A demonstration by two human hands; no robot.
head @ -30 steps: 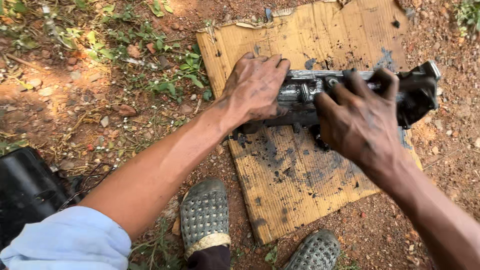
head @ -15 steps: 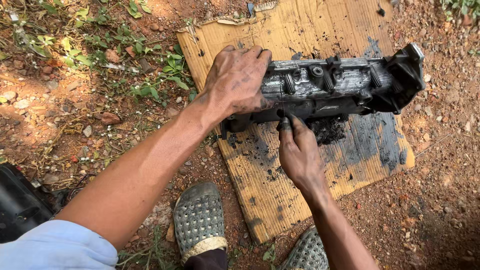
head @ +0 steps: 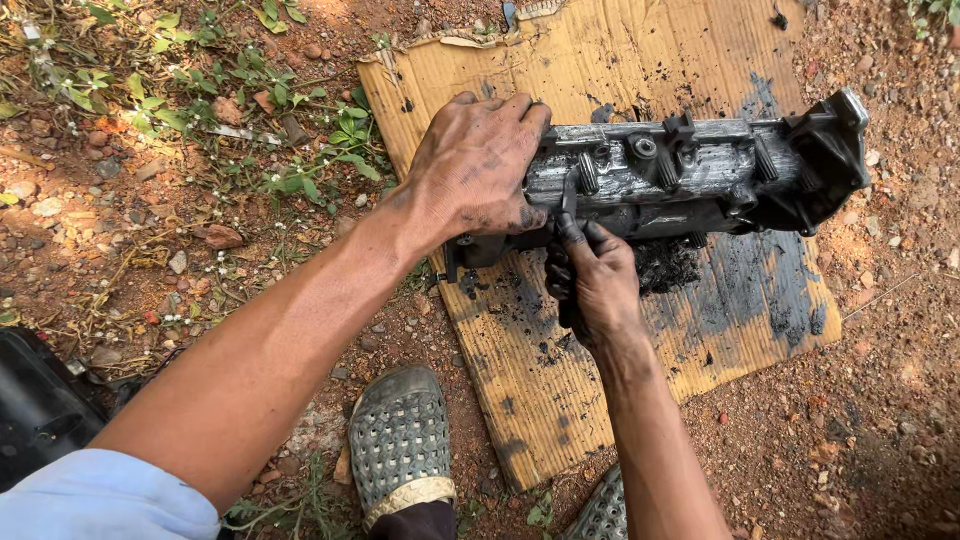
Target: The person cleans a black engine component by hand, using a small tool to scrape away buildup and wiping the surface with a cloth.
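Observation:
A long, greasy metal engine cover [head: 690, 170] lies across a stained sheet of cardboard [head: 520, 400] on the dirt. My left hand [head: 475, 165] grips its left end from above, fingers curled over the top edge. My right hand [head: 590, 280], black with grease, is closed below the cover's near side, with a thin dark tool [head: 569, 195] rising from the fingers against the cover's face. A clump of black sludge [head: 665, 265] sits on the cardboard beside my right hand.
Red dirt with pebbles, dry leaves and small green weeds [head: 300, 150] surrounds the cardboard. My two grey perforated sandals [head: 400, 445] show at the bottom. A black object [head: 35, 410] lies at the lower left.
My right hand came off the top of the cover and dropped to its near side, closing on the thin tool. The left hand has kept its hold on the cover's left end.

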